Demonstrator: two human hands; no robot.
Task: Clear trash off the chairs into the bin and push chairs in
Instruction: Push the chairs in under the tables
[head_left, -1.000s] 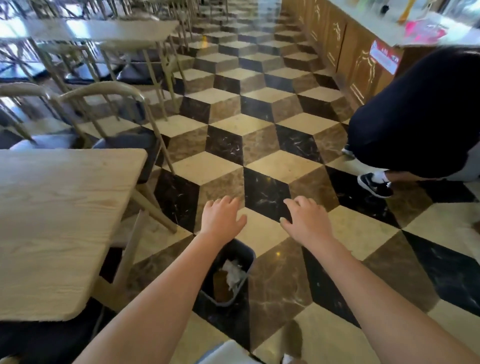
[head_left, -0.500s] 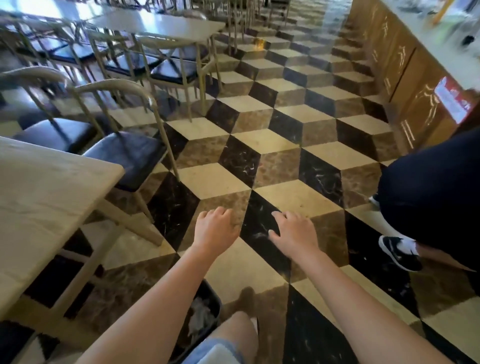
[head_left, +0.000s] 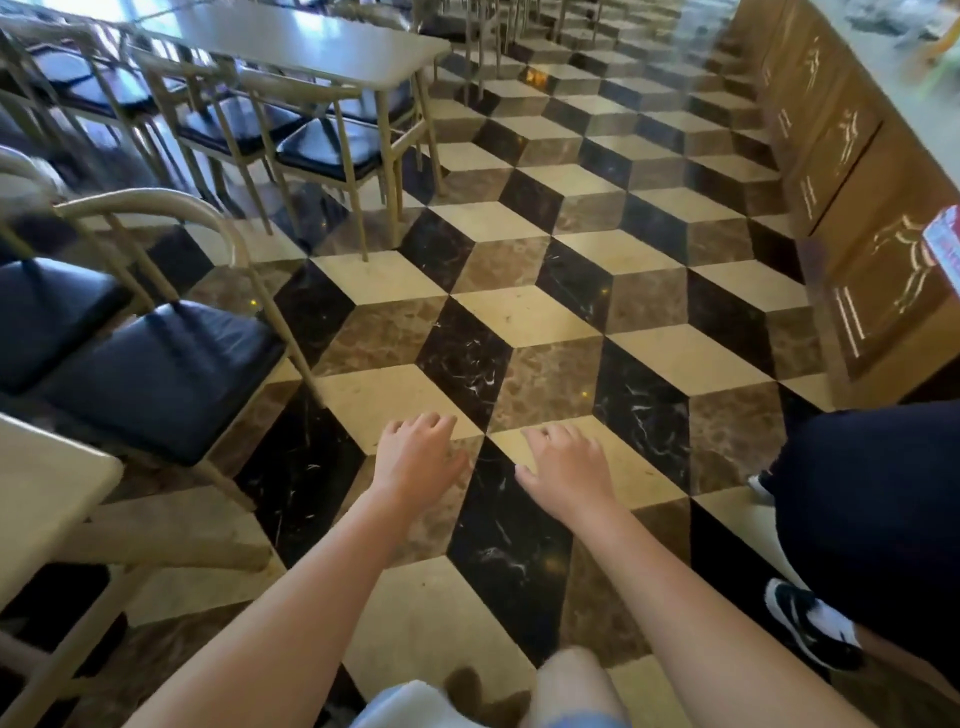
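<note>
Reaching forward over a floor of cream, brown and black marble tiles (head_left: 524, 317) laid in a cube pattern, a person holds both bare arms out with nothing in either hand. The left hand (head_left: 415, 457) and the right hand (head_left: 566, 467) hang side by side, a narrow gap between them, palms down, fingers loosely bent and gripping nothing.

To the left of the left hand stands a chair with a curved tan metal frame and a black padded seat (head_left: 156, 379), its seat turned out toward the aisle and free of litter; a second black seat (head_left: 47, 317) sits just beyond it, farther left. Nearer the person than that chair, at the lower left, the rounded corner of a pale wooden bench (head_left: 47, 493) juts into view.

Ahead of the hands and to the left, a long pale bench (head_left: 311, 41) carries a row of tan-framed chairs with black seats (head_left: 327, 145) tucked partly beneath it. No bin or trash is in view.

To the right of the right hand, a second person in dark clothing (head_left: 872, 509) bends low, one black-and-white sneaker (head_left: 805, 623) planted on the tiles. Beyond that figure, ahead and to the right, runs a golden-brown wooden counter with carved panels (head_left: 841, 171), and a red-and-white sign (head_left: 943, 244) shows on its face at the frame edge. The person's own bare knee (head_left: 571, 686) rises between the forearms at the bottom of the view.
</note>
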